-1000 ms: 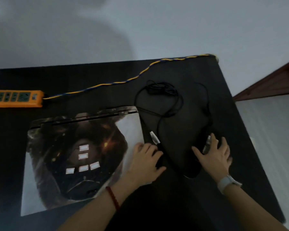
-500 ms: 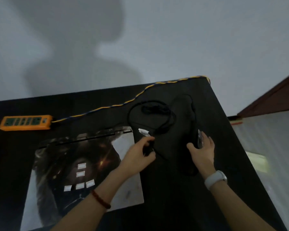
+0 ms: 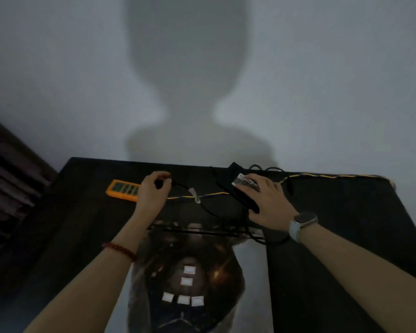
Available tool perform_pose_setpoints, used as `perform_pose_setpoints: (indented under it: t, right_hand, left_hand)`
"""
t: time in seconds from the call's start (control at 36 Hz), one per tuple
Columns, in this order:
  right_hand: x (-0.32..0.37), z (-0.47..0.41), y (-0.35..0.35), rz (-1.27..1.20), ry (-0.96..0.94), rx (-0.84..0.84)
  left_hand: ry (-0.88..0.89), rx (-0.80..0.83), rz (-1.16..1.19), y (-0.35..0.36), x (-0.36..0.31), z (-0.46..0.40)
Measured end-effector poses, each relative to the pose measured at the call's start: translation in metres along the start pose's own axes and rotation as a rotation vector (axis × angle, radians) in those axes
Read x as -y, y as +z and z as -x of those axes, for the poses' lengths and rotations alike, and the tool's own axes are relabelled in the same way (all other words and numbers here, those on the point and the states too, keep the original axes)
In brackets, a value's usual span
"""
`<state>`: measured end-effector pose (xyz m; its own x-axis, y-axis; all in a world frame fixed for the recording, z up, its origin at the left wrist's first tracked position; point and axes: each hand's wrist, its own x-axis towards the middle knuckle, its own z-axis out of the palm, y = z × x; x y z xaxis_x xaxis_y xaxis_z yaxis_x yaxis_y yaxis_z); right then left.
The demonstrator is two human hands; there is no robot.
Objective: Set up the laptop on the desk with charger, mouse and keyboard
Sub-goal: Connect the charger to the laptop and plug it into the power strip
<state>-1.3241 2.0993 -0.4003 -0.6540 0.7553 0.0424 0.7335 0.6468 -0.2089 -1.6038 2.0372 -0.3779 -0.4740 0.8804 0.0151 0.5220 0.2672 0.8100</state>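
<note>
A closed laptop with a dark printed skin and small white stickers lies on the black desk in front of me. My left hand is shut on the black plug end of the charger cable, right beside the orange power strip. A white tag hangs on that cable. My right hand grips a long black charger brick with a clear part at its top, behind the laptop's far right corner. No mouse or keyboard shows.
The strip's yellow-blue cord runs along the desk's far edge to the right corner. More black cable loops lie behind the brick. A grey wall stands just behind the desk, and dark slatted furniture stands at the left.
Both hands moved from the laptop's right side to behind it. The left hand picked up the cable's plug and carried it to the power strip; the right hand lifted the brick along.
</note>
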Motion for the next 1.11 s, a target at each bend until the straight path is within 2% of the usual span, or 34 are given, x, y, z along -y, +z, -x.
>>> perform_pose_setpoints:
  t: [0.14, 0.22, 0.36, 0.5, 0.58, 0.78, 0.86, 0.97, 1.06, 1.11]
  right_hand:
    - [0.034, -0.076, 0.020, 0.203, -0.124, 0.167]
    - [0.048, -0.115, 0.035, 0.208, -0.148, 0.209]
    - [0.056, -0.160, 0.063, 0.314, -0.189, 0.365]
    - [0.049, -0.177, 0.091, 0.336, -0.147, 0.534]
    - [0.040, -0.180, 0.099, 0.332, -0.136, 0.564]
    - [0.033, -0.183, 0.102, 0.317, -0.150, 0.567]
    - [0.051, -0.183, 0.103, 0.169, -0.040, 0.507]
    - [0.108, -0.193, 0.108, -0.344, 0.083, 0.204]
    - [0.156, -0.205, 0.116, -0.696, 0.220, 0.281]
    - [0.176, -0.211, 0.121, -0.802, 0.257, 0.266]
  left_hand:
    - [-0.192, -0.086, 0.230, -0.033, 0.053, -0.036]
    - [-0.303, -0.044, 0.344, -0.034, 0.080, -0.056]
    - [-0.498, 0.008, 0.669, -0.030, 0.110, -0.077]
    - [-0.535, 0.008, 0.817, -0.039, 0.134, -0.100]
    - [-0.556, 0.023, 0.855, -0.039, 0.141, -0.112]
    - [-0.554, 0.242, 0.862, -0.038, 0.154, -0.121]
    - [-0.551, 0.287, 0.887, -0.039, 0.159, -0.122]
    - [-0.477, 0.287, 0.829, -0.038, 0.159, -0.116]
    - [-0.379, 0.238, 0.710, -0.038, 0.157, -0.110]
    - [-0.326, 0.238, 0.668, -0.043, 0.158, -0.108]
